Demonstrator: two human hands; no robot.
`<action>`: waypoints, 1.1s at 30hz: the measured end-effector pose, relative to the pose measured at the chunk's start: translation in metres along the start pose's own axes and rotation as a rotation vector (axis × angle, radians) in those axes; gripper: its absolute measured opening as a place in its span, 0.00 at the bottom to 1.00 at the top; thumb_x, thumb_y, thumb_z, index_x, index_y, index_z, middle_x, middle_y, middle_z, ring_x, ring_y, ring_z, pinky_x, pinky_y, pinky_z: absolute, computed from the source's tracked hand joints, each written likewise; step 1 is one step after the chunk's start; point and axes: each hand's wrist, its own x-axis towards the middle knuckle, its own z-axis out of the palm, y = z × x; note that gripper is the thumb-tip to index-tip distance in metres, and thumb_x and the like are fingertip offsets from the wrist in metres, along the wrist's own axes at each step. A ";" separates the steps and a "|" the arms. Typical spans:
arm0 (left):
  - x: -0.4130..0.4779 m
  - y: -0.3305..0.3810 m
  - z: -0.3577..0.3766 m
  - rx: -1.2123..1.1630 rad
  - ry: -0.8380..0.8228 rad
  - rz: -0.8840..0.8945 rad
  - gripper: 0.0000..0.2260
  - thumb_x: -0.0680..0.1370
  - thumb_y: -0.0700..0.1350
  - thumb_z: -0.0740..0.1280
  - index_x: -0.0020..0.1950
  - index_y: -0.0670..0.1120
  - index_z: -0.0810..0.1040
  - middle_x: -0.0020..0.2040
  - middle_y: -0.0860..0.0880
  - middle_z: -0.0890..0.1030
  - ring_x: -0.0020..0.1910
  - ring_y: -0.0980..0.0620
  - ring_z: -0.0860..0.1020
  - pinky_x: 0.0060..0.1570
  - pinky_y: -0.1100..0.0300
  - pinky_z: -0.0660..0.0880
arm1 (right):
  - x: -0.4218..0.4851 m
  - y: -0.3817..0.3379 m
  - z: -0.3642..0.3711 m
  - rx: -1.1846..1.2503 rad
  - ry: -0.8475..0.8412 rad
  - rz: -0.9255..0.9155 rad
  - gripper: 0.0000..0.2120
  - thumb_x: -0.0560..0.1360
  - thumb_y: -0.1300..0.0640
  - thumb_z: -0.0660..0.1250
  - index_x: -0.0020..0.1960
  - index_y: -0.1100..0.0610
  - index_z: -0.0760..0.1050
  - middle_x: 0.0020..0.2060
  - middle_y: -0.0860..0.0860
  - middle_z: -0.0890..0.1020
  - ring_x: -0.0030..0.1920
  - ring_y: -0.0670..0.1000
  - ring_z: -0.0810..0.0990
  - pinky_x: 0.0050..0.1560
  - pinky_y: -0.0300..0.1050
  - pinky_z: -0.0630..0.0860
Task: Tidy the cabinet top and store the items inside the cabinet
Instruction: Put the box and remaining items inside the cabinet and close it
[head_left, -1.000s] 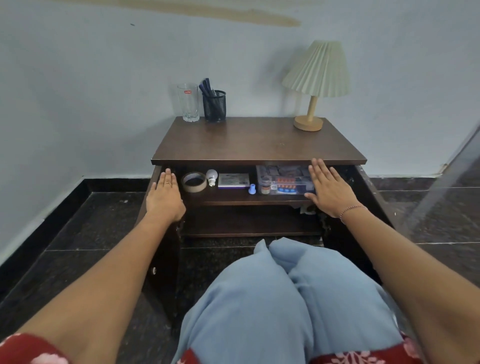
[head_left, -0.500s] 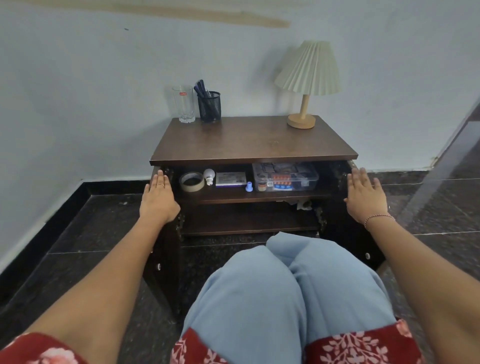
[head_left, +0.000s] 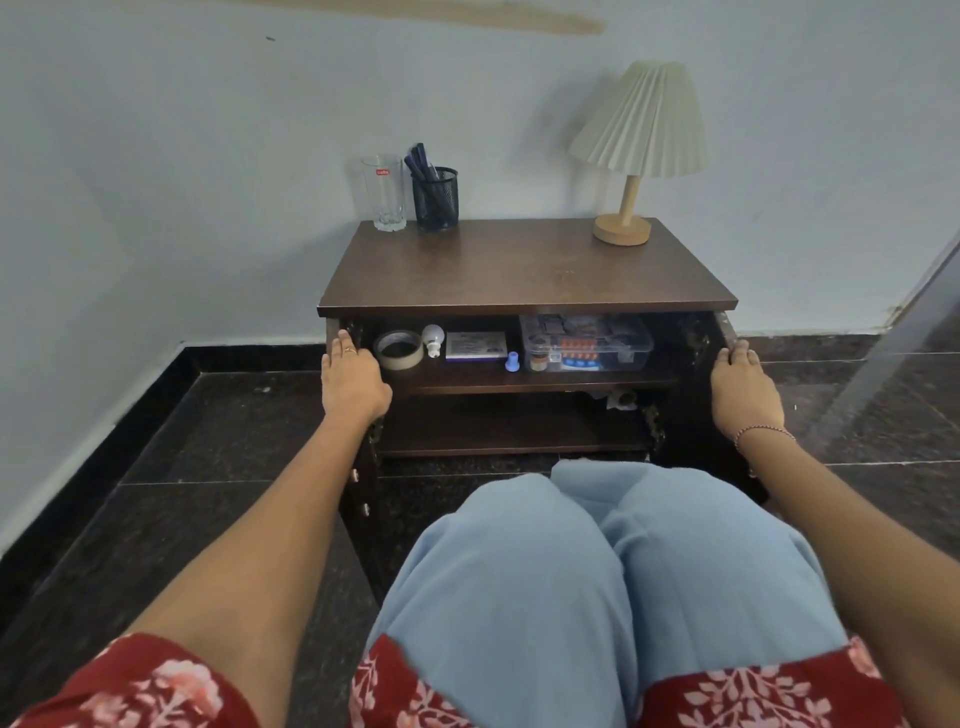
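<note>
Found left hand (head_left: 353, 382) and right hand (head_left: 743, 387) flat on open doors (head_left: 685, 410), gripping nothing. Located tape (head_left: 399, 349) and box (head_left: 587, 343) on upper shelf (head_left: 519, 382). Risk of pinching fingers (head_left: 341, 345) near hinges (head_left: 653, 423) when closing.

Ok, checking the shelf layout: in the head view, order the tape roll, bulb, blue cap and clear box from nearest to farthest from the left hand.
1. Tape roll, beside the left hand, left end of the shelf.
2. Bulb, just right of the tape roll.
3. Blue cap, mid-shelf.
4. Clear box, right half of the shelf.
</note>
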 end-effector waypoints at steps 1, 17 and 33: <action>0.001 0.002 0.001 -0.013 0.008 -0.013 0.23 0.77 0.39 0.64 0.71 0.38 0.65 0.78 0.39 0.50 0.77 0.44 0.50 0.76 0.51 0.51 | 0.001 -0.003 0.001 0.014 -0.003 0.013 0.31 0.75 0.71 0.61 0.75 0.69 0.53 0.75 0.65 0.54 0.75 0.61 0.57 0.68 0.54 0.68; 0.023 0.047 0.010 -0.300 0.090 -0.208 0.17 0.77 0.36 0.65 0.66 0.37 0.72 0.77 0.37 0.48 0.78 0.43 0.49 0.76 0.51 0.48 | 0.022 -0.014 0.001 0.645 0.113 0.270 0.26 0.72 0.74 0.62 0.69 0.62 0.69 0.63 0.62 0.77 0.62 0.65 0.75 0.64 0.54 0.74; 0.024 0.079 0.033 -0.911 0.390 -0.390 0.35 0.75 0.31 0.65 0.77 0.44 0.52 0.79 0.47 0.49 0.77 0.44 0.53 0.70 0.54 0.62 | 0.025 -0.072 0.001 0.934 -0.083 0.284 0.33 0.79 0.70 0.55 0.76 0.66 0.39 0.77 0.58 0.39 0.78 0.56 0.41 0.77 0.46 0.45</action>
